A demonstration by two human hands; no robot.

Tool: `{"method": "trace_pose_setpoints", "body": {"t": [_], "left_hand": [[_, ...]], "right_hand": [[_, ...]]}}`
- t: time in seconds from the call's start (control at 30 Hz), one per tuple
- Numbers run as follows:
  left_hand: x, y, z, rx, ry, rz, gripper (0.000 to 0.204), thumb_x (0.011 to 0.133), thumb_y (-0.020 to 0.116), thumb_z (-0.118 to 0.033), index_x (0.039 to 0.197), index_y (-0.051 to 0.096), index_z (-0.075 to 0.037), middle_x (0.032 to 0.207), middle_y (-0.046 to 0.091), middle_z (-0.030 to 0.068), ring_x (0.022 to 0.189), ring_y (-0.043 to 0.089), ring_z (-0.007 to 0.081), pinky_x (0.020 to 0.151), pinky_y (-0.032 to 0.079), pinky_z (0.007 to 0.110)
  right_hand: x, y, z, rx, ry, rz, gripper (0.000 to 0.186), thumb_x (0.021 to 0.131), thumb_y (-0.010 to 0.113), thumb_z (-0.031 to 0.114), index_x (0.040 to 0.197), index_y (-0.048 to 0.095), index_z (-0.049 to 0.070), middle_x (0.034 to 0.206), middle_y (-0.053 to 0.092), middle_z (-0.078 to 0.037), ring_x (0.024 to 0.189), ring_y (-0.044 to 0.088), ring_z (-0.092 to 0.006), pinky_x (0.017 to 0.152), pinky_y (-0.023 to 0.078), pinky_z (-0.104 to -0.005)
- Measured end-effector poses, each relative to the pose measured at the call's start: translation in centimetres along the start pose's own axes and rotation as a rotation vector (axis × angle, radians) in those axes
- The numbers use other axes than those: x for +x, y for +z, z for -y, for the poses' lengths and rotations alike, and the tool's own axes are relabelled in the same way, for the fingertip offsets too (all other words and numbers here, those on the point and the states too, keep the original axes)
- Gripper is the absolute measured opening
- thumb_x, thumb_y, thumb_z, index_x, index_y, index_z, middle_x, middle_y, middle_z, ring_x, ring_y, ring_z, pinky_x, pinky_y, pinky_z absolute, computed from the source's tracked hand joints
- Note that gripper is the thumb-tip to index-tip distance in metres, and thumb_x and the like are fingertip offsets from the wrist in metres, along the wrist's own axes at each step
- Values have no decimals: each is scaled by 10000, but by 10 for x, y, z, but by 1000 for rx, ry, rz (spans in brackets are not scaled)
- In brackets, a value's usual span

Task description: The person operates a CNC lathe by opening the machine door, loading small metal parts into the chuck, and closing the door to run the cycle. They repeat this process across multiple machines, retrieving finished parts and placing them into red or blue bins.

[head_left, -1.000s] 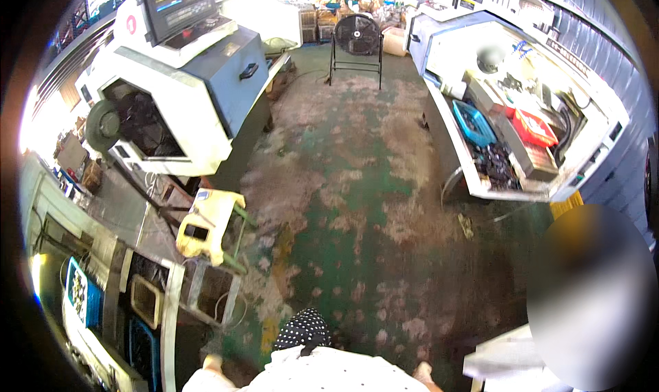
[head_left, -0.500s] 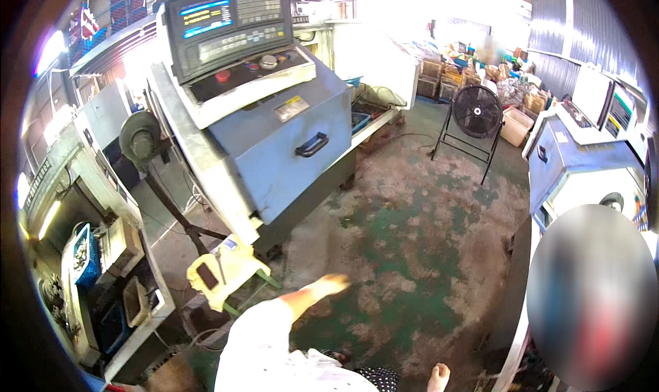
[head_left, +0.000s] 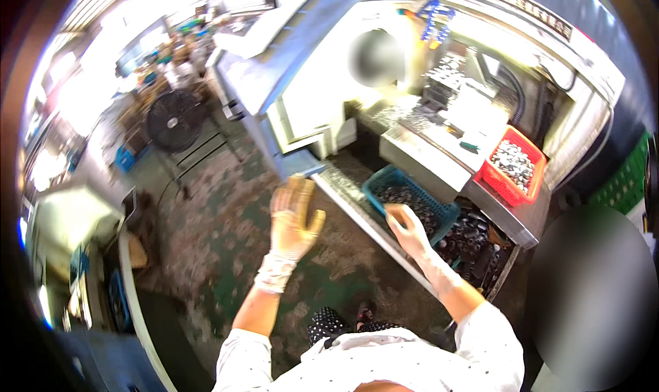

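Near the blue basket (head_left: pixel 449 217), both hands (head_left: pixel 412 237) hang apart

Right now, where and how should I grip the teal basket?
Probably by both short ends' rims, from above: the teal basket is open on top, and its far long side sits close to the metal block. Your right hand is nearer.

1. I see a teal perforated plastic basket (head_left: pixel 447 222), upright, set aslant behind the pale front ledge (head_left: pixel 353 201); the right hand (head_left: pixel 410 234) overlaps its near rim, contact unclear to me.
2. Small dark-grey parts (head_left: pixel 403 197) lie heaped loosely inside, individual shapes too small to tell.
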State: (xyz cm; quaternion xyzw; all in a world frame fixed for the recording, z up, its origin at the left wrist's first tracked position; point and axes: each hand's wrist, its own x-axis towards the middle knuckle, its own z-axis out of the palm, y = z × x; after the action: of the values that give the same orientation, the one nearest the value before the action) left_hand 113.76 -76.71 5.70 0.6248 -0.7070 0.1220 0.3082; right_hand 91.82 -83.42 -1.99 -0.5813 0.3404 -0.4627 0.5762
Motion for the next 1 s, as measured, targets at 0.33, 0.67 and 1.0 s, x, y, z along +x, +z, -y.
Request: {"method": "trace_pose_setpoints", "body": {"t": [0.33,0.67,1.0], "left_hand": [[124,60,163,-127,-86,-501,593,678,518,-139,1145,184,13,1137,278,181,1063,265,281,879,199,356],[113,71,181,-191,21,-496,411,651,431,-70,1034,293,-13,1080,321,182,1014,288,362,842,201,484],[103,64,191,-140,-1,-371,466,658,435,-138,1070,240,-42,1091,276,155,1042,232,360,853,167,486]], "right_hand": [[306,-22,9,107,-463,-617,118,683,507,87,757,521,-4,699,534,-44,630,465,-94,582,369,-201],[444,-114,-28,132,-93,-1089,235,616,575,232,559,516,12,538,476,-16,464,402,-99,444,333,-238],[424,-110,-26,984,-208,-762,224,670,393,275,513,363,118,435,350,20,376,331,-102,353,239,-200]]}}
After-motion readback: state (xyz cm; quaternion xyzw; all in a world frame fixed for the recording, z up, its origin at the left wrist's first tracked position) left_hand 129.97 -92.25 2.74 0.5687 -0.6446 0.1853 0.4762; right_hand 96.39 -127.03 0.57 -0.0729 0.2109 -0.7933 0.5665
